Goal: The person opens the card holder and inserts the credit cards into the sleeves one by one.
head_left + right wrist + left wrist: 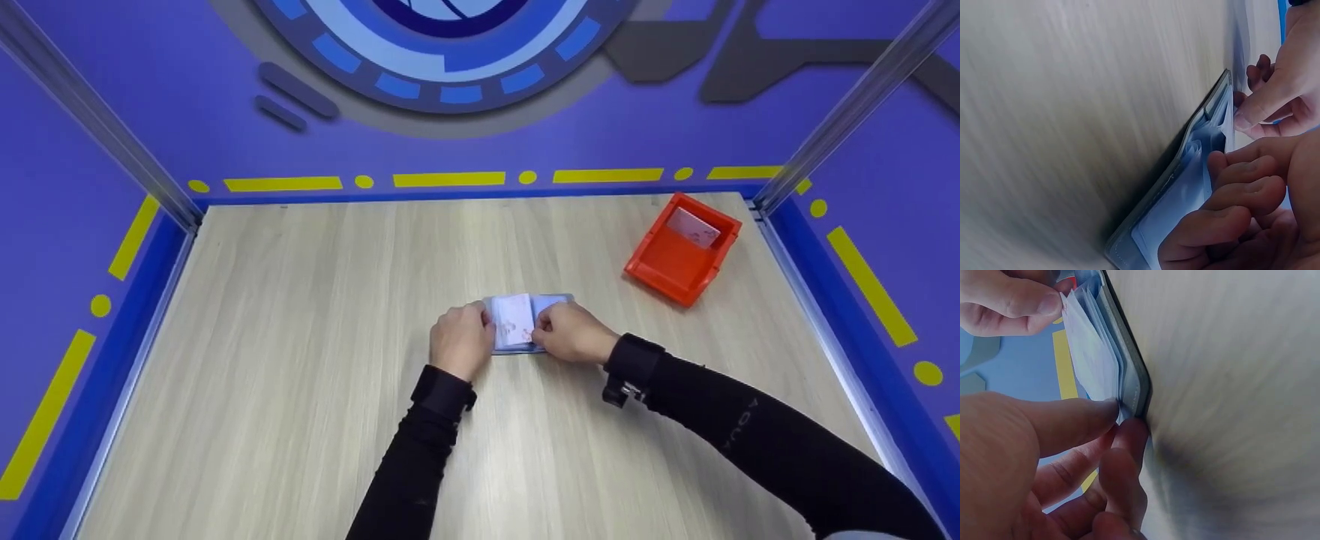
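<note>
An opened card holder (pixel 551 301) with a grey cover and clear plastic sleeves (pixel 1174 205) lies on the table between both hands. A pale pink-and-white card (pixel 514 319) shows on its left sleeves. My left hand (pixel 459 341) pinches the holder's left edge. In the left wrist view its thumb (pixel 1081 419) presses on the sleeves, with fingertips against the grey cover (pixel 1129 365). My right hand (pixel 574 334) pinches the card's right edge between thumb and index finger; I cannot tell whether a sleeve is pinched along with it.
A red bin (pixel 667 262) stands at the back right of the wooden table (pixel 300 300), with a pink patterned card (pixel 694 227) leaning inside it. Blue-purple panels (pixel 450 157) enclose the table at the back and on both sides.
</note>
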`<state>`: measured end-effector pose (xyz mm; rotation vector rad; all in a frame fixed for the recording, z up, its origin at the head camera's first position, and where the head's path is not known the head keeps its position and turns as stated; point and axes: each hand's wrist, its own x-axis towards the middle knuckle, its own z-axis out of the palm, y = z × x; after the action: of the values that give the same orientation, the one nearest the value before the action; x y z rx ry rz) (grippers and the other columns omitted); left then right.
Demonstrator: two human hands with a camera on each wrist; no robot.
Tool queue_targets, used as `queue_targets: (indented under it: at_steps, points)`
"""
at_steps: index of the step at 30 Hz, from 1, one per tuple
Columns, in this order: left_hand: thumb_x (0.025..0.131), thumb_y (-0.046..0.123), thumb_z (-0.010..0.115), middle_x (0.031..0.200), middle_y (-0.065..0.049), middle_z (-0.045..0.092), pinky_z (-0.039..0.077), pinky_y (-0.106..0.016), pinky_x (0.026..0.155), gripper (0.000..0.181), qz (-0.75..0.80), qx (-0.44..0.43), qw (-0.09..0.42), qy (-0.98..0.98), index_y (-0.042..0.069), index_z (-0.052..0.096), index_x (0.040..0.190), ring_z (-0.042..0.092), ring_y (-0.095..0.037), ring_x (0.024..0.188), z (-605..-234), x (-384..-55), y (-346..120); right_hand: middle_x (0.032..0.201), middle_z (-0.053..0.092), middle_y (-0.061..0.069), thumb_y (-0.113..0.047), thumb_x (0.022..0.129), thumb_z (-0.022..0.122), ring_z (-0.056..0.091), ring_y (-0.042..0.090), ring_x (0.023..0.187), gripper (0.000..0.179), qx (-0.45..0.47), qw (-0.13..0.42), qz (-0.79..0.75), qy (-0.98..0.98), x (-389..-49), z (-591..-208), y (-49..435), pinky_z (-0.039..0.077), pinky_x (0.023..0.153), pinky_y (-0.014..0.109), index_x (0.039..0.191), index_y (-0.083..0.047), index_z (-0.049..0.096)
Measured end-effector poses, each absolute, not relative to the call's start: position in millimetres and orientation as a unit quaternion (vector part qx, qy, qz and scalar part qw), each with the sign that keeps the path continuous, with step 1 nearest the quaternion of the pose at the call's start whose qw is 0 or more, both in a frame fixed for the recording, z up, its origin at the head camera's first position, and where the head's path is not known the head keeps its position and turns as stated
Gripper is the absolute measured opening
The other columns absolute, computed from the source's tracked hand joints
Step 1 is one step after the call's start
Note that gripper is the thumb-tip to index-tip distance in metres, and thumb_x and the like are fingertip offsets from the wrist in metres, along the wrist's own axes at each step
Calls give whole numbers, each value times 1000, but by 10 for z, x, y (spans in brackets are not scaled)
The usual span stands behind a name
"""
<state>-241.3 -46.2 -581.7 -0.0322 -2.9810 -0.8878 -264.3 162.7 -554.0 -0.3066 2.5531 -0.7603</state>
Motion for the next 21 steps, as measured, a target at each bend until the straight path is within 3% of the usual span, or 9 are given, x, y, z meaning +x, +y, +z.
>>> queue_targets:
  at_steps: [4, 11, 21]
  points:
    - [99, 17, 76, 85, -7, 79, 55, -43, 66, 9, -284, -11, 15, -959, 12, 76, 91, 70, -24, 73, -5814, -2412, -457, 75, 63, -2, -20, 101, 66, 56, 15, 68, 21, -112, 230, -275, 927, -2643, -5543, 1610, 43, 62, 29, 81, -13, 68]
    - [99, 14, 74, 87, -9, 79, 57, -46, 66, 9, -274, -15, 15, -961, 11, 75, 91, 74, -26, 77, -5804, -2413, -441, 69, 52, -7, -19, 103, 65, 50, 13, 65, 28, -142, 210, -262, 931, -2628, -5565, 1574, 39, 61, 28, 75, -16, 61]
    - [101, 13, 70, 87, -10, 79, 55, -47, 66, 8, -278, -21, 11, -960, 10, 75, 96, 72, -27, 76, -5789, -2405, -440, 70, 51, -6, -19, 107, 65, 50, 14, 67, 29, -172, 193, -238, 936, -2615, -5641, 1533, 38, 63, 30, 78, -13, 63]
